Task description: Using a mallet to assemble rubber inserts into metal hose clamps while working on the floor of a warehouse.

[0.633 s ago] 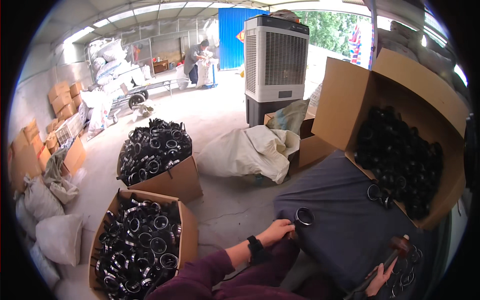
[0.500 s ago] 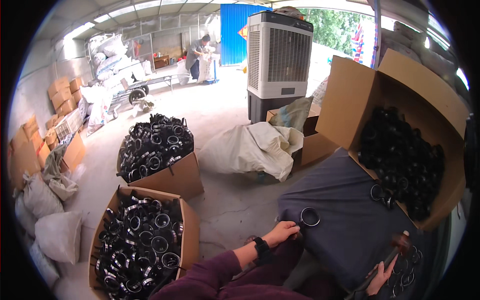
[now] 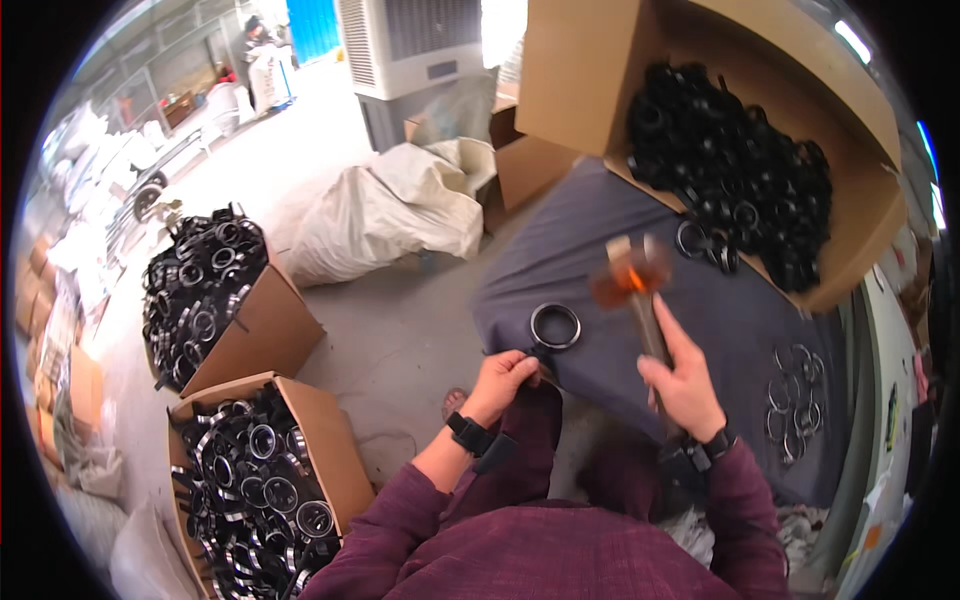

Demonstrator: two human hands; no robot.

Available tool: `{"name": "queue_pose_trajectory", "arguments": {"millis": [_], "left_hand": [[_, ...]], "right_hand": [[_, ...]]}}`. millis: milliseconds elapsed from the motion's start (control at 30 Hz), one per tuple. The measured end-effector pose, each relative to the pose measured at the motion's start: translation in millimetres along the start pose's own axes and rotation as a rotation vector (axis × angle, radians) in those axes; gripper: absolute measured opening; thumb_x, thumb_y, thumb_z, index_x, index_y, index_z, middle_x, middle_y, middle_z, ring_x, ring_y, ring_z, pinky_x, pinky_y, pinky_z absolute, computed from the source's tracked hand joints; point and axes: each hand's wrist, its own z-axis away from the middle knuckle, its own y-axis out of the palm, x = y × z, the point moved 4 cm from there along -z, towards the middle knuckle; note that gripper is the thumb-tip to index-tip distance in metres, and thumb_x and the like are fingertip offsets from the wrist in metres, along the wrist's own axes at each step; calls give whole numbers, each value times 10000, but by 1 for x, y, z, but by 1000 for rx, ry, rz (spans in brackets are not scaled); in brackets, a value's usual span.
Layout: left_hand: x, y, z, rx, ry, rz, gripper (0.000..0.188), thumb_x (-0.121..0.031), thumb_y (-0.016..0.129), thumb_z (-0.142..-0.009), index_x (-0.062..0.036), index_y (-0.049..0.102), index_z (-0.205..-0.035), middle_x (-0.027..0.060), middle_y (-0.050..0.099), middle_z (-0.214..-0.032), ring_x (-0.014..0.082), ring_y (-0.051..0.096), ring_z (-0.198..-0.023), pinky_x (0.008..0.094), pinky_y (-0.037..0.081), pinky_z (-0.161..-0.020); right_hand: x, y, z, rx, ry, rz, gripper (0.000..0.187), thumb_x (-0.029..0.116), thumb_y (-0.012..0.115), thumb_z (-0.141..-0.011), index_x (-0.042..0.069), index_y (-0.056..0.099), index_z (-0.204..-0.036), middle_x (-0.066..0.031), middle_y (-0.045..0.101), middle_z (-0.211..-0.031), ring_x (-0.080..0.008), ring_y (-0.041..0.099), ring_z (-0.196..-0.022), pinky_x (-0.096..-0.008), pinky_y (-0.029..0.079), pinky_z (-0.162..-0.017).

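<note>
My left hand [image 3: 503, 383] is closed in a pinch on the black stem of a ring [image 3: 556, 344]. This black ring has a bright metal edge and rests at the near left border of a surface covered in dark cloth [image 3: 570, 240]. In my right hand [image 3: 685, 378] is a mallet [image 3: 652, 332], gripped by its handle. The mallet's orange-brown head, blurred by motion, is up and to the right of the ring, apart from it. Loose thin metal rings [image 3: 795, 405] lie on the cloth to the right.
A tilted cardboard box [image 3: 868, 215] of black rings stands at the far right of the cloth, two rings [image 3: 692, 240] beside it. Two more boxes [image 3: 318, 425] [image 3: 275, 325] of rimmed rings stand on the left. Behind are a white sack [image 3: 370, 215], an air cooler [image 3: 415, 60] and a person [image 3: 258, 40].
My right hand has brought the mallet up and leftward from the cloth's right side toward the ring. My left hand still pinches by the ring. The view has turned right and down.
</note>
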Motion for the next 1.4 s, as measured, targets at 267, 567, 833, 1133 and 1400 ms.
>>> {"name": "queue_pose_trajectory", "arguments": {"millis": [267,567,833,1133,1400], "left_hand": [[-4,1,2,-40,19,-37,160,-147,603,-896,-17,635,-808,34,635,-734,107,585,-694,255,473,-678],[15,19,0,41,75,-86,241,-214,596,-918,-33,600,-759,-8,567,-657,74,538,-639,250,457,-617],[24,19,-8,53,74,-74,279,-238,596,-918,-40,578,-722,-15,564,-648,57,516,-621,231,422,-599],[15,20,-3,50,55,-70,268,-215,582,-923,-27,581,-731,-13,557,-649,64,506,-609,234,412,-590],[17,18,-4,6,47,-87,262,-230,586,-922,-33,594,-749,-15,556,-670,63,495,-626,246,411,-589]], "right_hand": [[21,25,-37,-161,-402,248,680,-1,559,-839,21,264,-1451,-163,501,-1356,-132,568,-1050,-272,452,-885],[-56,19,-5,17,144,0,736,-18,442,-780,156,262,-1473,-14,499,-642,-91,450,-416,-233,407,-357],[-52,11,18,4,154,-71,629,54,523,-878,125,294,-1460,-23,522,-648,-101,477,-475,-236,415,-438],[-52,-5,19,69,210,-42,610,51,511,-888,114,298,-1457,-28,536,-676,-107,492,-488,-238,419,-445],[-57,6,30,42,128,83,658,39,548,-860,119,294,-1461,-19,538,-725,-92,479,-507,-240,404,-452]]}}
